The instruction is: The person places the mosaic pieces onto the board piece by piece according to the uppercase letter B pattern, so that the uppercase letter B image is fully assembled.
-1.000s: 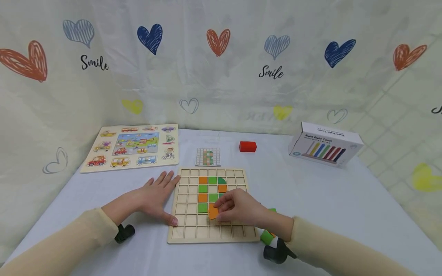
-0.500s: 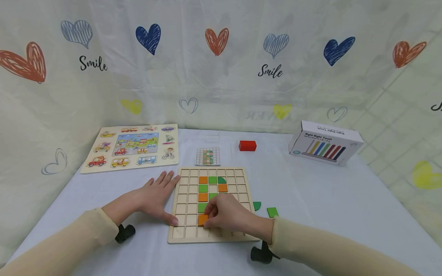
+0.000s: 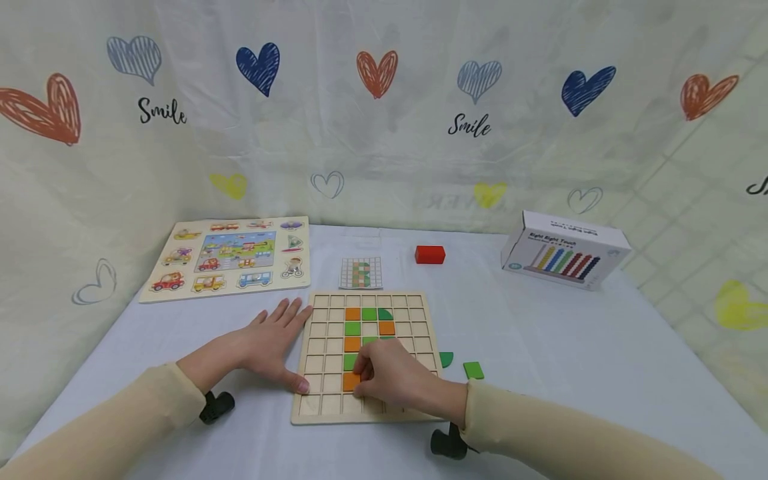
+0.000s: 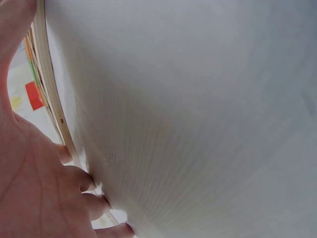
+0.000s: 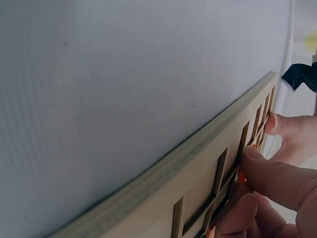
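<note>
A wooden grid board (image 3: 331,402) lies on the table, with orange and green tiles in some of its cells. My right hand (image 3: 396,373) is over its lower middle, thumb and fingertips pinching the right edge of an orange square tile (image 3: 351,382), which lies at a cell below the green one. In the right wrist view the thumb (image 5: 272,173) and fingers come together around a sliver of orange. My left hand (image 3: 267,343) is spread along the board's left edge, its thumb on the frame. The right hand hides several cells.
A green quarter-round tile (image 3: 447,359) and a green square tile (image 3: 473,370) lie right of the board. Behind it are a pattern card (image 3: 361,273) and a red block (image 3: 430,255). A picture puzzle (image 3: 225,257) is back left, a white box (image 3: 564,250) back right.
My right hand has moved left and down with the orange tile, which now lies flatter at the cell below the green one. The left hand has stayed put.
</note>
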Demonstrator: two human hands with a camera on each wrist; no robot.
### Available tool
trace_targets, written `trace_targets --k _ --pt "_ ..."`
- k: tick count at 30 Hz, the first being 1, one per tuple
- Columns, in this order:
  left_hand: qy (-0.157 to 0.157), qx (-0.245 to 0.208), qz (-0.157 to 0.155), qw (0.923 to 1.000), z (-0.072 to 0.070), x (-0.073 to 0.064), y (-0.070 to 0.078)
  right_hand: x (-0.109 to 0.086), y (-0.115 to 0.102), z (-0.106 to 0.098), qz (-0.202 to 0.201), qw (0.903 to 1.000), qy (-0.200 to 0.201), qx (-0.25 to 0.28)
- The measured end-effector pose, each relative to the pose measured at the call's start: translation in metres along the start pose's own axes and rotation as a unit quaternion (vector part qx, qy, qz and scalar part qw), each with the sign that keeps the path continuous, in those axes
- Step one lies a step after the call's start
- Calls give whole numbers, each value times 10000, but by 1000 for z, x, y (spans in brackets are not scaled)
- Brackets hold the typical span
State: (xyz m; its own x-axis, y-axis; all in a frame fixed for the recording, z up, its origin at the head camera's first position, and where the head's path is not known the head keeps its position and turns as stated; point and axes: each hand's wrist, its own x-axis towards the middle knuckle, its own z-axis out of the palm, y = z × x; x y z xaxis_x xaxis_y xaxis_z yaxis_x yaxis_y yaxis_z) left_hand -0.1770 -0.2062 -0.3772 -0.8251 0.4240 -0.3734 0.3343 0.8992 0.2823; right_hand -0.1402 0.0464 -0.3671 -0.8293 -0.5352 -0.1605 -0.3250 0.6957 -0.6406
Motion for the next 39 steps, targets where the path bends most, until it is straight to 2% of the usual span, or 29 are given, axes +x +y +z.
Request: trace_targets --k 19,27,31,35,39 --pt "8 -2 8 10000 -1 1 -4 0 -5 1 -40 9999 93 -139" --pt "7 -28 4 10000 0 3 -5 -3 -3 -3 -74 10000 46 -4" --pt "8 -27 2 10000 2 2 -5 -6 3 -12 -23 9998 95 166" --pt "16 -19 22 10000 1 2 -4 -13 17 -29 -4 9993 313 185" --pt "30 16 24 10000 1 3 -4 -24 35 -50 292 9981 529 147"
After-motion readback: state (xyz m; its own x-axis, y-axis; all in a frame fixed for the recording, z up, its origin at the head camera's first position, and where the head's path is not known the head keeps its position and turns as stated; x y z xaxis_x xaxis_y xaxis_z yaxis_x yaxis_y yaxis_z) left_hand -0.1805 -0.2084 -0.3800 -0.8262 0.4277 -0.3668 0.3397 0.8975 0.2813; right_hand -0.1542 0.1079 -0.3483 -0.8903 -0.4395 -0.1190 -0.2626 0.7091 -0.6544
